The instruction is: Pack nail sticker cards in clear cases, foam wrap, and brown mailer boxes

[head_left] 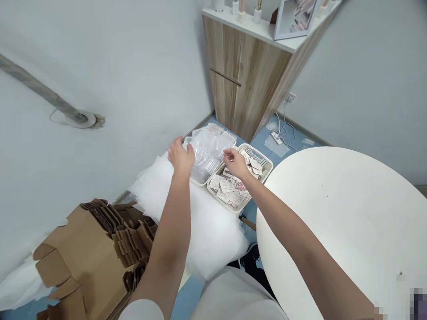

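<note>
My left hand (181,156) is at the left edge of a white basket filled with clear plastic bags (208,146), thumb and fingers apart. My right hand (236,163) hovers over the inner side of a second white basket (221,201), close to the bags. Its fingers are loosely bent, with nothing visible in them. Inside that second basket lie many small printed cards (228,186), some with pink pictures. The two baskets stand side by side, and part of the cards is hidden under my right hand and forearm.
White foam sheets (213,231) are piled below the baskets. Flattened cardboard boxes (83,258) lie at the lower left. A round white table (343,213) fills the right side. Behind stands a wood-grain cabinet (247,75); a power strip (276,138) with cables lies on the floor.
</note>
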`<state>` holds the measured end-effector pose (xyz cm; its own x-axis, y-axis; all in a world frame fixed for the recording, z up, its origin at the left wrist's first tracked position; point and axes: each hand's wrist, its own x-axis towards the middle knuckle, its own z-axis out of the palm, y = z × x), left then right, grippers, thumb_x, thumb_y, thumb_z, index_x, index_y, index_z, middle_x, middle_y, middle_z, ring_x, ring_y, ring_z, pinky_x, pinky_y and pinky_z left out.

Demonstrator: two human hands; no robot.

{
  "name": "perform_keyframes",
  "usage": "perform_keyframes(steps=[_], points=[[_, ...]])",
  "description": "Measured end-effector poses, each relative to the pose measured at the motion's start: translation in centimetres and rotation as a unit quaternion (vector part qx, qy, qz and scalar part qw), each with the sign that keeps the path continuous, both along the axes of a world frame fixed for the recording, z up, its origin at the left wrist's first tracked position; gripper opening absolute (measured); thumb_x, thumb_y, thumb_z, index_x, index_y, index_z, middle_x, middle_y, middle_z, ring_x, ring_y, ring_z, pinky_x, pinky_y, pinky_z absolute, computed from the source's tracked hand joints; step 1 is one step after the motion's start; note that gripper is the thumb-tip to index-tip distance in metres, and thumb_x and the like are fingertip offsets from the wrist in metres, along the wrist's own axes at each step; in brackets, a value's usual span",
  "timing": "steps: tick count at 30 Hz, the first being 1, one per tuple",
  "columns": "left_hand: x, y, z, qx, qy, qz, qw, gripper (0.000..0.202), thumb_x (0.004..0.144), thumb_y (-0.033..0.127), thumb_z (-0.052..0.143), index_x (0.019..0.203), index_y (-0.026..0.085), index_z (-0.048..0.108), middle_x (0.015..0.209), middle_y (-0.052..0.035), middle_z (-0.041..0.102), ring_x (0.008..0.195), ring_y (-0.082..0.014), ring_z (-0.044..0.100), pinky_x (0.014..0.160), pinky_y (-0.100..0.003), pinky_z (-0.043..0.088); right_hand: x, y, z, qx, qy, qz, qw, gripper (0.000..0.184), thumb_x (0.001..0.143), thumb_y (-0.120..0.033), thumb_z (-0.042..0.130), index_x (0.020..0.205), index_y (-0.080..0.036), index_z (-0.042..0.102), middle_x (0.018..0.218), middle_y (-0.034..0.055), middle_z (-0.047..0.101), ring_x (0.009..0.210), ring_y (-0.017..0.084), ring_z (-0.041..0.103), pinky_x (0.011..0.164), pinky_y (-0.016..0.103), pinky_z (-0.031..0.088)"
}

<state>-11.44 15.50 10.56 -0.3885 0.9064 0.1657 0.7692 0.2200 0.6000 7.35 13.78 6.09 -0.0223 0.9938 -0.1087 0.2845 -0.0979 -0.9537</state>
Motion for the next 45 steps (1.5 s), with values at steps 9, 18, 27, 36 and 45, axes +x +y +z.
perform_keyframes(steps=[9, 18, 27, 36, 45], points=[[-5.2, 0.0, -5.4, -0.13, -0.222, 0.001, 0.966, 0.042, 0.074, 0.02, 0.043, 0.115, 0.015, 0.05, 0.121, -0.0079, 0.053, 0.111, -0.0194, 0.048, 0.094, -0.032, 0.036, -7.9, 0.1, -1.1, -0.058, 0.081, 0.114, 0.989, 0.053, 0.064, -0.017, 0.059, 0.116, -0.024, 0.049, 0.123, 0.005, 0.048, 0.102, 0.018, 0.052, 0.081, 0.033, 0.045], [-3.9, -2.1, -4.4, -0.097, -0.167, 0.031, 0.981, 0.04, 0.072, 0.02, 0.046, 0.111, 0.02, 0.054, 0.119, -0.006, 0.054, 0.112, -0.022, 0.047, 0.095, -0.038, 0.033, -8.7, -1.6, -1.2, -0.061, 0.109, 0.14, 0.982, 0.06, 0.062, -0.018, 0.063, 0.12, -0.026, 0.047, 0.137, 0.0052, 0.032, 0.113, 0.023, 0.045, 0.086, 0.037, 0.044], [-1.0, -4.9, -2.6, -0.042, -0.118, 0.026, 0.992, 0.033, 0.075, 0.033, 0.047, 0.104, 0.021, 0.057, 0.105, -0.0057, 0.062, 0.085, -0.0186, 0.058, 0.087, -0.036, 0.038, -6.7, -4.1, 0.1, -0.052, 0.2, 0.049, 0.977, 0.046, 0.061, -0.023, 0.063, 0.107, -0.022, 0.054, 0.126, 0.0071, 0.046, 0.107, 0.019, 0.051, 0.083, 0.032, 0.045], [-2.4, -2.9, -2.7, -0.012, -0.146, -0.011, 0.989, 0.024, 0.076, 0.033, 0.046, 0.089, 0.019, 0.06, 0.092, -0.0037, 0.064, 0.089, -0.0169, 0.058, 0.082, -0.029, 0.042, -6.2, -3.5, 0.3, -0.053, 0.199, -0.184, 0.961, 0.034, 0.06, -0.032, 0.063, 0.086, -0.022, 0.044, 0.076, -0.0036, 0.051, 0.059, 0.009, 0.05, 0.055, 0.023, 0.045], [4.0, -5.1, -0.9, -0.036, -0.435, -0.144, 0.888, 0.04, 0.077, 0.045, 0.045, 0.101, 0.015, 0.058, 0.098, -0.008, 0.062, 0.09, -0.0177, 0.059, 0.077, -0.03, 0.047, -1.1, -7.8, 4.0, -0.01, 0.201, -0.139, 0.97, 0.029, 0.065, -0.034, 0.061, 0.088, -0.023, 0.046, 0.087, -0.0015, 0.051, 0.061, 0.009, 0.052, 0.058, 0.025, 0.048]])
